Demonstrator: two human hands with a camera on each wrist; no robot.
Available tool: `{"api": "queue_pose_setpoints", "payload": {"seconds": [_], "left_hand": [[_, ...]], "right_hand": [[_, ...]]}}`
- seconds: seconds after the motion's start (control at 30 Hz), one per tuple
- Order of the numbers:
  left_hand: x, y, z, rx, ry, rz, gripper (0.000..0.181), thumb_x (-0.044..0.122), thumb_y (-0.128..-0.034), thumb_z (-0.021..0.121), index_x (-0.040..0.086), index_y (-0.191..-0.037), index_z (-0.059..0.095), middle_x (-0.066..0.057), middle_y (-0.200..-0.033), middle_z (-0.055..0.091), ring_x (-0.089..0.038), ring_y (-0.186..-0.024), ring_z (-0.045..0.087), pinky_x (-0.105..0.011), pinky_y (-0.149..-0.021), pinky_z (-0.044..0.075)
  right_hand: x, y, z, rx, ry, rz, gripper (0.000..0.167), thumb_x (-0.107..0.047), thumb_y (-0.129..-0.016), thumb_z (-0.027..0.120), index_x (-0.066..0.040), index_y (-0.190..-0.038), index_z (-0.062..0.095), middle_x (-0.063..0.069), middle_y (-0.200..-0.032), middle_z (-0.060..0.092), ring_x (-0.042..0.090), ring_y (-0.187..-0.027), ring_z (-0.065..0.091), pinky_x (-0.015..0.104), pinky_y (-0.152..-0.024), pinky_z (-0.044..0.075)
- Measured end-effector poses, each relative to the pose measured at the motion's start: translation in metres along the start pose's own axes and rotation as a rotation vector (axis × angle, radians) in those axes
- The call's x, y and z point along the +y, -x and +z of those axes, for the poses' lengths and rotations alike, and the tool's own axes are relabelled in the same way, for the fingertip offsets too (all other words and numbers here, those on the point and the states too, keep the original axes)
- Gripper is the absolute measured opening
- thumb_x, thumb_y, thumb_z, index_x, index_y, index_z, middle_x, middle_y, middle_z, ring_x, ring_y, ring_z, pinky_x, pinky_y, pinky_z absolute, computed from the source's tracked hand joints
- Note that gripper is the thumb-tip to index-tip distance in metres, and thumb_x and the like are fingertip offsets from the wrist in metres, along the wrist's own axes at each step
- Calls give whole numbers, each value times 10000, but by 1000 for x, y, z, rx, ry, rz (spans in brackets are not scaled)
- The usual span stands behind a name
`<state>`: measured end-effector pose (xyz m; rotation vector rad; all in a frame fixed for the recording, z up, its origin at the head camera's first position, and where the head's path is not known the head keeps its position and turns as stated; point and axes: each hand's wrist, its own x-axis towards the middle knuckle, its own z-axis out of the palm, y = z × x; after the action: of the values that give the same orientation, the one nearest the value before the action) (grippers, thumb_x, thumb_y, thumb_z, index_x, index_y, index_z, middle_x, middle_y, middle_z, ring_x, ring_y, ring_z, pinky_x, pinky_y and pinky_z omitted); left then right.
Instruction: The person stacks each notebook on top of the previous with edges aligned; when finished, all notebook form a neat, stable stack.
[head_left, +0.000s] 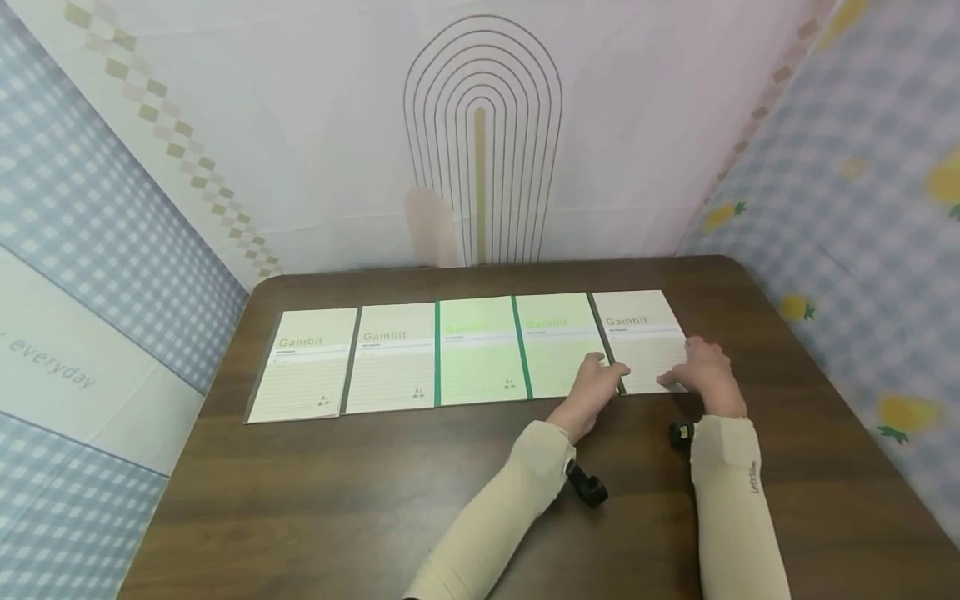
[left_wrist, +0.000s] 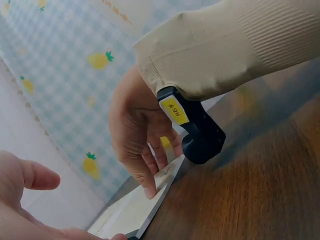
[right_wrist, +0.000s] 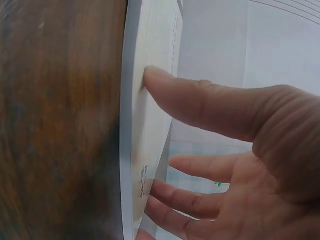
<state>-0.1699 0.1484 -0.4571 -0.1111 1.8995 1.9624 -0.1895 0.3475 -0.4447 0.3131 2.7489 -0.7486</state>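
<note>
Five "Gambit" notebooks lie in a row; the rightmost, a white one (head_left: 637, 333) with a dark spine, is between the hands. At its lower left corner is my left hand (head_left: 591, 392), thumb spread and a fingertip by the spine. My right hand (head_left: 708, 373) rests its thumb on the cover near the lower right corner, other fingers along the right edge. In the right wrist view, the right hand (right_wrist: 230, 130) has its thumb on the white cover (right_wrist: 152, 45), fingers extended. The left wrist view shows the left hand (left_wrist: 25, 205) with its thumb apart from the notebook (left_wrist: 132, 207).
Left of that notebook lie two green-tinted ones with green spines (head_left: 480, 354) (head_left: 562, 342), then two white ones (head_left: 397, 358) (head_left: 303, 367) with dark spines. The brown wooden table (head_left: 337, 492) meets a white curtain behind and blue checked cloths at both sides.
</note>
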Motion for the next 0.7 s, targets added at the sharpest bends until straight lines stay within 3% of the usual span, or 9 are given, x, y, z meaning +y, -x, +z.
{"api": "queue_pose_setpoints", "payload": {"seconds": [0.2,0.3,0.53,0.7], "left_hand": [[0,-1,-3,-49,151,-52,605,169,-947,639,-30,-1466,398,-134,-1384,474,-303,-1217,543,-420,-1004,479],[-1,-3,-4,-57,218,-52,614,134,-939,641,-27,-1475,389,-147,-1388,465,-307,-1244,531,-409,-1012,480],[-7,-6,-2,-41,296,-20,631,-16,-899,627,-61,-1473,368,-175,-1097,638,-300,-1053,663,-407,-927,543],[-13,-9,-3,-107,318,-10,630,-97,-885,603,-122,-1466,360,-186,-1072,675,-290,-1005,687,-376,-896,557]], "right_hand": [[1,4,0,18,-29,34,926,-224,-860,749,267,-1425,204,521,-1378,266,679,-1256,273,719,-1019,317],[3,7,-3,23,-104,38,876,-255,-918,678,278,-1419,197,518,-1389,267,664,-1266,295,707,-1021,329],[16,14,-12,-49,-366,85,775,-327,-1060,403,235,-1481,74,457,-1526,109,588,-1404,185,686,-1097,256],[22,19,-17,-79,-498,91,748,-346,-1069,378,211,-1492,115,413,-1526,158,513,-1349,275,645,-1081,314]]}}
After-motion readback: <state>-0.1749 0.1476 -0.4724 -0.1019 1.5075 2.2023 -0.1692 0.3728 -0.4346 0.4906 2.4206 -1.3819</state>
